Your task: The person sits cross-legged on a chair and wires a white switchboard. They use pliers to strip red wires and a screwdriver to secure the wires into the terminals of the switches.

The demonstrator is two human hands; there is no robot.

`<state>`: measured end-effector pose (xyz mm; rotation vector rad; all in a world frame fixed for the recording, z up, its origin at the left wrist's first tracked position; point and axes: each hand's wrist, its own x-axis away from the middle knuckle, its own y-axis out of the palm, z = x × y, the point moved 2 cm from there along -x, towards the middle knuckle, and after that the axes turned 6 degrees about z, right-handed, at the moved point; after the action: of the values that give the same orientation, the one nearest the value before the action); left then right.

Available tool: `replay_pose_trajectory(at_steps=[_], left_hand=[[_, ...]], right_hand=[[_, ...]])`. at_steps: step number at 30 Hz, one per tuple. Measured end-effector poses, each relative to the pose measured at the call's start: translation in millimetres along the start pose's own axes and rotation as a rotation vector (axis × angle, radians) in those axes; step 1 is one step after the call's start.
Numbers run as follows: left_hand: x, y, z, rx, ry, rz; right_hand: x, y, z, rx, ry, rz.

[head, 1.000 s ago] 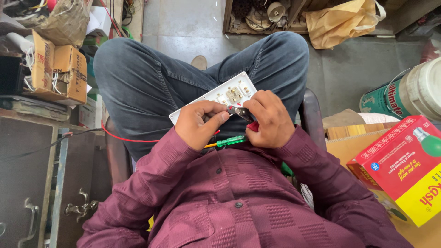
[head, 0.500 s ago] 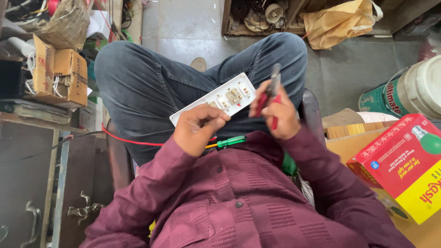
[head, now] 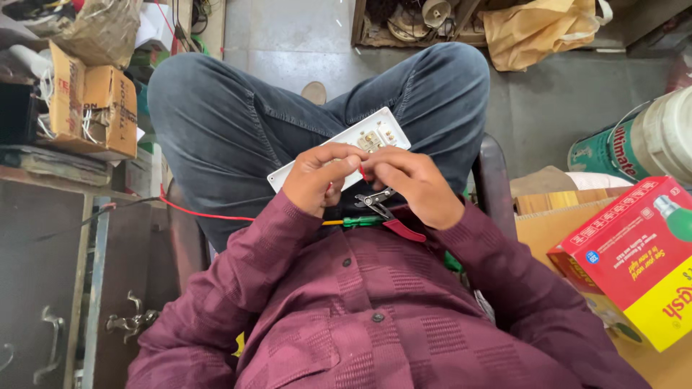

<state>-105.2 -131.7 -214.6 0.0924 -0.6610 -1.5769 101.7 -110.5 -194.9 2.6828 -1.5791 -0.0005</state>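
Observation:
A white switch plate with metal terminals lies across my lap on crossed legs in dark jeans. My left hand is closed on a thin red wire that runs in from the left. My right hand meets it fingertip to fingertip and pinches the wire's end over the plate. Red-handled pliers lie on my lap just under the right hand, apart from its fingers. A green-handled screwdriver rests beside them against my maroon shirt.
A red and yellow carton sits on a brown box at my right, with a green and white drum behind it. Cardboard boxes and a metal cabinet stand at my left. A tan bag lies on the floor ahead.
My right hand held the pliers raised half a second ago. It has come down to the left hand, and the pliers now lie on my lap.

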Motion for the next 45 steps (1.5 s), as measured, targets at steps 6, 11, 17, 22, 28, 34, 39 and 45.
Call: replay_pose_trajectory(at_steps=[6, 11, 17, 22, 28, 34, 39, 45], left_hand=[[-7.7, -1.6, 2.4, 0.071, -0.073, -0.023], [-10.2, -5.4, 1.9, 0.085, -0.103, -0.06], [-11.6, -8.3, 0.5, 0.049, -0.127, -0.049], [-12.1, -10.0, -1.2, 0.034, -0.121, -0.059], [-9.9, -6.4, -0.4, -0.051, -0.076, -0.039], [5.8, 10.3, 4.5, -0.007, -0.034, 0.082], [23.5, 30.4, 15.6, -0.582, 0.505, 0.059], [27.2, 35.1, 14.3, -0.731, 0.603, 0.188]], right_hand=[[-21.8, 5.8, 18.3, -0.486, 0.156, -0.101], [-21.4, -1.2, 22.6, -0.336, 0.193, -0.036], [-20.6, -1.5, 17.6, -0.359, 0.192, -0.106], [-19.9, -1.9, 16.3, -0.35, 0.261, -0.117], [-18.0, 2.4, 18.4, -0.367, 0.163, -0.13], [-20.6, 0.9, 19.2, -0.571, 0.118, -0.015], [-17.2, 0.6, 16.7, -0.695, 0.145, 0.032], [-13.6, 6.4, 16.9, -0.719, 0.152, 0.005]])
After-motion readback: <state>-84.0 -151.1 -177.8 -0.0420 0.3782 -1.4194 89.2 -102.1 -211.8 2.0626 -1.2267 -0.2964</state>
